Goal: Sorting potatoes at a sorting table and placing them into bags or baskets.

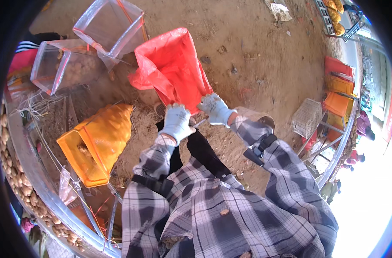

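Observation:
A red plastic bag [179, 67] with a squared, wide-open mouth is in front of me, over the dirt ground. My left hand [177, 122], in a white work glove, grips the bag's near edge. At the right part of that same edge, my right hand [215, 109] is closed on the red plastic, also gloved. The bag's underside is hidden. To the left, an orange mesh bag [102, 138] bulges with round produce and is held open at its mouth. Two clear bags with squared mouths stand at the upper left, one [76, 64] holding what look like potatoes, the other [110, 27] see-through.
A curved metal rail [63, 209] with potatoes [24, 190] beyond it runs along the left. A bucket [255, 116] lies near my right forearm. Farther right are a wire crate [307, 117], orange bags [336, 103] and another metal rail [339, 145]. Other people are at both sides.

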Available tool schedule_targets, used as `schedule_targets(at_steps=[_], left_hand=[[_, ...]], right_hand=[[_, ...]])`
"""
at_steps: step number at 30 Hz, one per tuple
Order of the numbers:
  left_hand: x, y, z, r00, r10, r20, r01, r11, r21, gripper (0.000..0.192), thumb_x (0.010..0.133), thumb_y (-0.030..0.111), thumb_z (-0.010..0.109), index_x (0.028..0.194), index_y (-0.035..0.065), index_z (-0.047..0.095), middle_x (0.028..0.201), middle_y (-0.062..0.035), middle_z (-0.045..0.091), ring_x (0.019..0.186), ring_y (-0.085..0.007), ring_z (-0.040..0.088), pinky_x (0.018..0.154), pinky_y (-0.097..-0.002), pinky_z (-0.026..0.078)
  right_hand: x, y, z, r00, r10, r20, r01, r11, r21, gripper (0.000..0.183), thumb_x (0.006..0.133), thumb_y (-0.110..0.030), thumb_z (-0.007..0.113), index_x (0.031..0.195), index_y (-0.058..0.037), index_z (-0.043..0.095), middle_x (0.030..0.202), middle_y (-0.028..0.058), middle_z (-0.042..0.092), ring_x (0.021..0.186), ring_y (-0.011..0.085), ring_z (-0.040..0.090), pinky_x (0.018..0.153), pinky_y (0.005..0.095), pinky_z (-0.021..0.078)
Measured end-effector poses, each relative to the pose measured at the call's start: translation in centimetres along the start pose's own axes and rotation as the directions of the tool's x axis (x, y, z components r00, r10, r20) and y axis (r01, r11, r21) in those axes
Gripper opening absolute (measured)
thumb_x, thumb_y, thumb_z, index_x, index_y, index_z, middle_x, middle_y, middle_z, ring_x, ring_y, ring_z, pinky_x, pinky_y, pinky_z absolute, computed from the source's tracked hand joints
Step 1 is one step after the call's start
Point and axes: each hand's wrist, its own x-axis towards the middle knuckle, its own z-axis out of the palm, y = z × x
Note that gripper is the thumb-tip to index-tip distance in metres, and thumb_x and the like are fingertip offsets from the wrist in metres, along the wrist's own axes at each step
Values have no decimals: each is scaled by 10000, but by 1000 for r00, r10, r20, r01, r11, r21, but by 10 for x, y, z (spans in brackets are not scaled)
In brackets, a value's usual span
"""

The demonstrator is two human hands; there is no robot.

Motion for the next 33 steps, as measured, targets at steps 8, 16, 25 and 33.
schedule_targets(at_steps=[8,16,25,33], left_hand=[[-1,7,2,987,96,-130,-76,986,148,543,633,457,829,988,71,686,999,-126,666,1052,-301,598,1027,-455,392],[-11,-2,17,956,44,-291,5,987,164,333,737,347,788,888,76,665,804,-92,677,815,-287,661,738,-422,491],[-18,16,90,522,55,-851,132,981,144,201,756,220,694,864,152,538,791,-56,542,787,-280,568,798,-453,506],[-15,33,141,235,-29,-971,245,969,30,133,933,288,593,964,159,572,973,-20,538,903,-241,570,905,-524,487]], right_hand=[[-24,50,11,941,-281,-189,232,942,-242,391,786,-315,745,1145,-204,634,1248,95,591,1307,312,476,1137,461,318],[-10,64,21,898,-274,-344,174,940,-295,215,855,-180,604,1066,-220,615,1057,4,606,1004,226,615,828,390,500],[-9,36,74,309,7,-951,106,994,42,229,646,-182,704,865,-199,638,845,3,598,810,213,639,709,334,530],[6,16,116,115,110,-987,119,985,124,288,583,-176,734,847,-180,619,922,24,593,937,270,631,790,397,538]])
